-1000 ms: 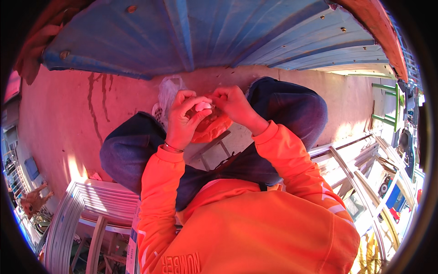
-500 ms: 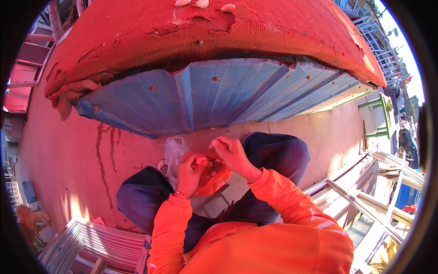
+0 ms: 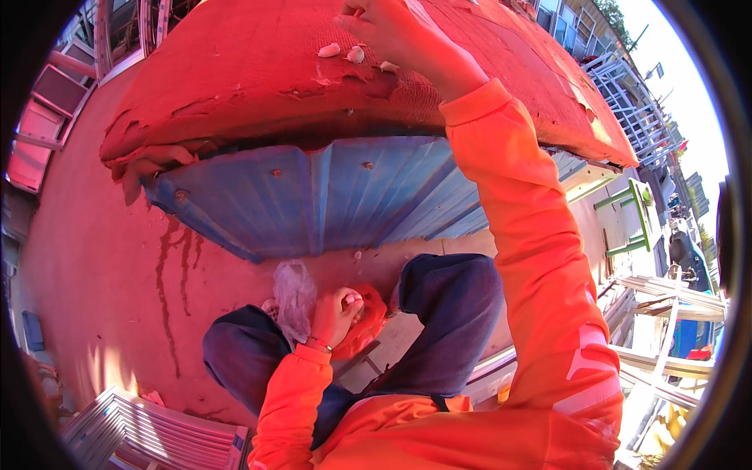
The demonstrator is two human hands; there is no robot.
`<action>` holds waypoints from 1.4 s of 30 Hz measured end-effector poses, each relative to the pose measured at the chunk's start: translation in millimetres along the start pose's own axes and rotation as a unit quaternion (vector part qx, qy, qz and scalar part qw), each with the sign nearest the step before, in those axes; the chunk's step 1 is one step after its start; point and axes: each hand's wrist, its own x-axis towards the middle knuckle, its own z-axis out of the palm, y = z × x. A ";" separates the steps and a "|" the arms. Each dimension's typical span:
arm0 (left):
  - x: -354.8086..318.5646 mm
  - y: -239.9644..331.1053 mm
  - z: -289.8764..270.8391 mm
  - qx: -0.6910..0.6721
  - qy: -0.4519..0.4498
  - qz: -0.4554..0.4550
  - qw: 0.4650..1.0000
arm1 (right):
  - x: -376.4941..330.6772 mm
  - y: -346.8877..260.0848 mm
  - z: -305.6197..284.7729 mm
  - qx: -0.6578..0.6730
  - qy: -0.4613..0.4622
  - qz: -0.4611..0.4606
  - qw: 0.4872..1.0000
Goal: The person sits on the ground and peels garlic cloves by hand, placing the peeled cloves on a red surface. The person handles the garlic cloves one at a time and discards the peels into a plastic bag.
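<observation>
My left hand is closed around a small pale piece that looks like a garlic clove. It is just above a red plastic bag between my knees; the bag's contents are mostly hidden. Against the bag's left side lies a clear plastic bag. My right hand is stretched out over a red-covered surface, its fingers curled together near the top edge. What they hold, if anything, cannot be made out. Below it on the cover lie three peeled garlic cloves, the leftmost one farthest from my wrist.
Blue corrugated metal sheet hangs below the torn edge of the cover, in front of my knees. A green stool stands at the right. Metal frames lean at the lower right, and a slatted stack lies at the lower left.
My right hand has moved up and away from the red bag to over the red cover. My left hand stays by the bag. The view has tilted, showing more of the cover.
</observation>
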 end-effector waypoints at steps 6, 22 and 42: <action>-0.7 6.8 3.4 -0.007 0.003 0.003 1.000 | 4.7 36.0 -0.1 0.054 -0.031 -0.100 0.993; -1.7 -2.0 -3.2 0.086 0.036 0.005 0.996 | -278.8 80.8 215.4 0.301 -0.187 0.171 0.919; 0.1 4.0 10.1 0.189 0.098 0.113 0.970 | -316.1 87.2 279.5 0.441 -0.065 0.231 0.865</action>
